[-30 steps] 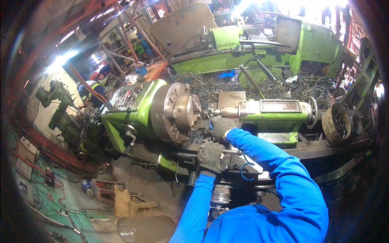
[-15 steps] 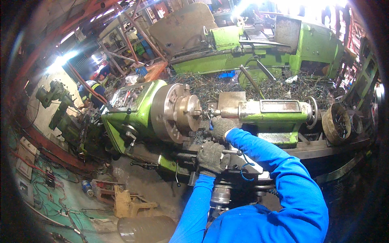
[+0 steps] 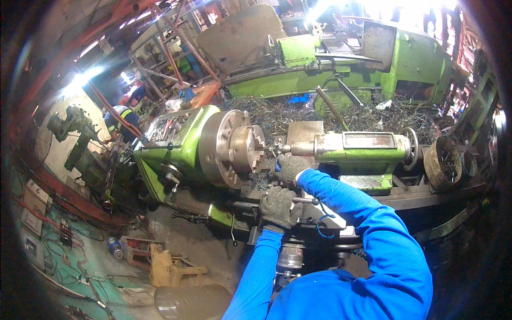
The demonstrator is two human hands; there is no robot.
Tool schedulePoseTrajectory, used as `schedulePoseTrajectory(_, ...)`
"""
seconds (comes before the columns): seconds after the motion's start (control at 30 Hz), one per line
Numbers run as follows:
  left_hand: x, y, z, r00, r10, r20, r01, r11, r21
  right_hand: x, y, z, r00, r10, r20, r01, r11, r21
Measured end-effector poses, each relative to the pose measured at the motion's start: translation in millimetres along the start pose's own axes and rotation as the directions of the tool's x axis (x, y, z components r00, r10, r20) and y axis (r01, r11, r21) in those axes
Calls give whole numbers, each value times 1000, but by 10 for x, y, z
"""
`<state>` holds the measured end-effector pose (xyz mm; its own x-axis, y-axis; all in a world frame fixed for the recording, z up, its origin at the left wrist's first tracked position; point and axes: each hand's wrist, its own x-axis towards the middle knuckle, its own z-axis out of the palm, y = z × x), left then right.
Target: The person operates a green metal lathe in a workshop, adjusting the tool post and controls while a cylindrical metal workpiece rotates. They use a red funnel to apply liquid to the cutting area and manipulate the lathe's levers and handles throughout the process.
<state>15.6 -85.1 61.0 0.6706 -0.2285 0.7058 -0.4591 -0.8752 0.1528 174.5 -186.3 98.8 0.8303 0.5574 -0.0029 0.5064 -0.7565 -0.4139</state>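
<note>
Both my hands wear dark grey knit gloves and are at the carriage of a green metal lathe. My left hand (image 3: 279, 208) is closed over the near side of the slide, beside a lever with a round black knob (image 3: 315, 201); what its fingers grip is hidden. Farther forward, my right hand (image 3: 291, 169) is curled in by the tool post, a bit of blue at its fingertips; its hold cannot be made out. The large steel chuck (image 3: 217, 144) is left of my hands. Right of them stands the green tailstock (image 3: 362, 154), its quill pointing at the chuck.
Metal shavings (image 3: 256, 113) are heaped behind the lathe, with a second green machine (image 3: 320, 80) beyond. A round bin (image 3: 442, 162) stands past the tailstock handwheel (image 3: 410, 148). At lower left are a yellow stool (image 3: 173, 269) and loose cables (image 3: 69, 256). Another person (image 3: 124, 120) bends at far left.
The chuck has turned, and its jaws and face sit at another angle. My right hand has shifted very slightly; my left hand stays in the same place.
</note>
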Motion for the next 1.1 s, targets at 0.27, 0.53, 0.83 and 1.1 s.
schedulePoseTrajectory(0.27,18,16,-7,998,32,-58,-30,999,29,82,75,55,1000,16,9,-16,1000,16)
schedulePoseTrajectory(0.53,43,24,-28,999,37,-34,-36,999,33,73,60,-7,999,28,47,-29,999,15)
schedulePoseTrajectory(0.83,24,-10,-6,999,34,-40,-33,999,36,60,34,-74,996,25,85,-25,1000,-3)
schedulePoseTrajectory(1.1,-20,-16,27,998,22,-56,-20,999,33,54,37,-48,997,37,70,-37,999,0)
